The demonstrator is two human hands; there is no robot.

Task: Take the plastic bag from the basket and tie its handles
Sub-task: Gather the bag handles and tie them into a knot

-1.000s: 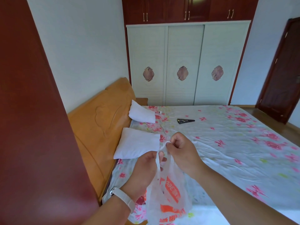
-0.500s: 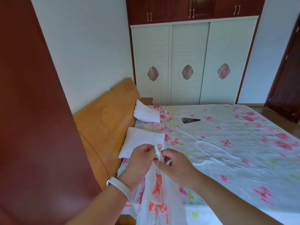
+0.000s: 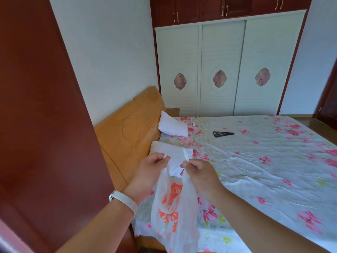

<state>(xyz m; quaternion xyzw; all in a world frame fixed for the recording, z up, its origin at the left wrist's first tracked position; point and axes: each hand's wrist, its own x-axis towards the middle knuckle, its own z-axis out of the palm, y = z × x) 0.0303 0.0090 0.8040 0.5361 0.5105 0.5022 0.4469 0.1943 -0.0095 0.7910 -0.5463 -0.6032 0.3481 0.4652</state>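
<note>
A thin white plastic bag with orange print hangs in the air over the near edge of the bed. My left hand, with a white band on its wrist, pinches the bag's left handle. My right hand pinches the right handle, whose end sticks up above the fingers. The two hands are a short gap apart, with the handles held separate. No basket is in view.
The bed has a flowered sheet, two white pillows near the orange headboard, and a dark flat object. A dark red panel stands close on the left. A white wardrobe fills the far wall.
My hands have moved apart from touching at the handles to holding one handle each. The view has shifted left and slightly down.
</note>
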